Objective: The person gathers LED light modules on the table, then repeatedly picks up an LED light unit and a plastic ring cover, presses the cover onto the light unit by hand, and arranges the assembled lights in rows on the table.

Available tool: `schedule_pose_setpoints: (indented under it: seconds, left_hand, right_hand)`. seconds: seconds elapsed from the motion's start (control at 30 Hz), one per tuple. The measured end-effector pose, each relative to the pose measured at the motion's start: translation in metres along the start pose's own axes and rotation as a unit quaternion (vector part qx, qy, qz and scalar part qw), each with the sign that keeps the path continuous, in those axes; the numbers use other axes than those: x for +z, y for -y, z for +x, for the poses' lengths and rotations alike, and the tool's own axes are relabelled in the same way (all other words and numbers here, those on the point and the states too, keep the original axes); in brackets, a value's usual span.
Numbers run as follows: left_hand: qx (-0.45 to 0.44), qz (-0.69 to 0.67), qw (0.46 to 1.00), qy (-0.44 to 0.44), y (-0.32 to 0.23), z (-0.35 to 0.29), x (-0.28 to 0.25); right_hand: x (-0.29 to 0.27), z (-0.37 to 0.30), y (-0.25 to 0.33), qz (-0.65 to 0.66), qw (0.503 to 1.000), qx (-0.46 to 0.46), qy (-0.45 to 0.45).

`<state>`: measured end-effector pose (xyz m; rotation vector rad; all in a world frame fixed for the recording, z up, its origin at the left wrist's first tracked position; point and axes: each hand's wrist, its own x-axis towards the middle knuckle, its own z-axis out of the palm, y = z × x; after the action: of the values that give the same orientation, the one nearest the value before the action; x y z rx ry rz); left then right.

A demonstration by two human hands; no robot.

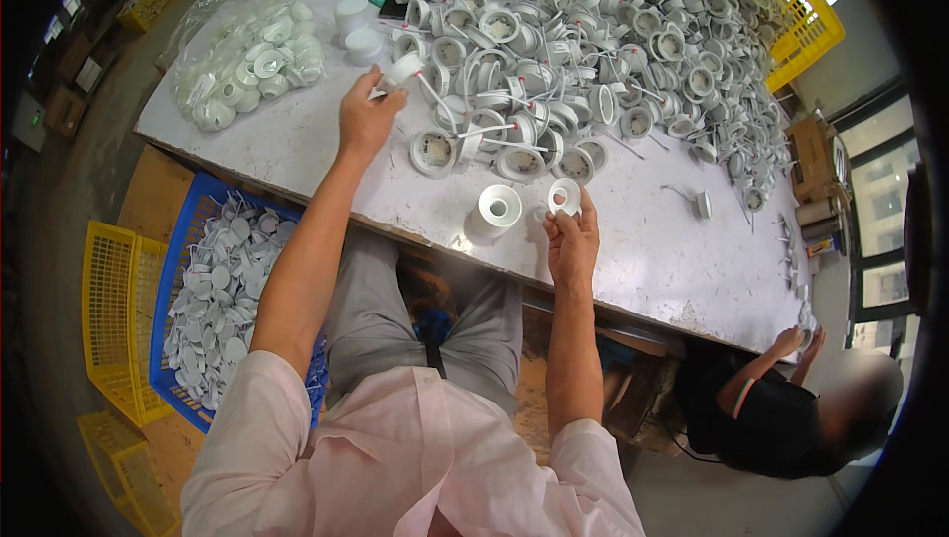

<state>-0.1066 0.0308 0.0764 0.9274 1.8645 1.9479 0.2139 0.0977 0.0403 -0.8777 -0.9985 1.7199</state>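
Observation:
My left hand (370,120) is raised over the table's left part, its fingers closed on a white round lamp housing (402,72) with a white wire hanging from it. Nearer the front edge, my right hand (573,240) pinches a white plastic ring (565,192) with a hole in its middle, held upright. Between the hands, a white cylindrical holder (496,209) with a round recess in its top stands on the table. Just beyond it lie several wired lamp housings with open faces, such as one housing (433,152) near my left wrist.
A big heap of lamp housings (593,52) covers the far side of the table (672,250). A clear bag of white caps (247,67) lies at the left. A blue crate (178,280) of white discs stands below left. At the right, another person (791,399) handles parts.

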Motion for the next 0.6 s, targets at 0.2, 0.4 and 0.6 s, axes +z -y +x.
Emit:
schedule_pose_setpoints:
  seconds: [0.2, 0.4, 0.6]
  left_hand:
    - [-0.070, -0.344, 0.936, -0.006, -0.012, 0.003, -0.028]
    - [-0.055, -0.344, 0.936, 0.048, -0.048, -0.029, -0.049]
    - [0.161, 0.098, 0.968, 0.168, -0.055, -0.148, -0.055]
  right_hand:
    - [-0.005, 0.002, 0.003, -0.051, 0.996, 0.023, -0.070]
    - [-0.017, -0.009, 0.011, -0.147, 0.982, -0.004, -0.117]
    - [-0.001, -0.078, 0.042, -0.010, 1.000, 0.002, 0.000]
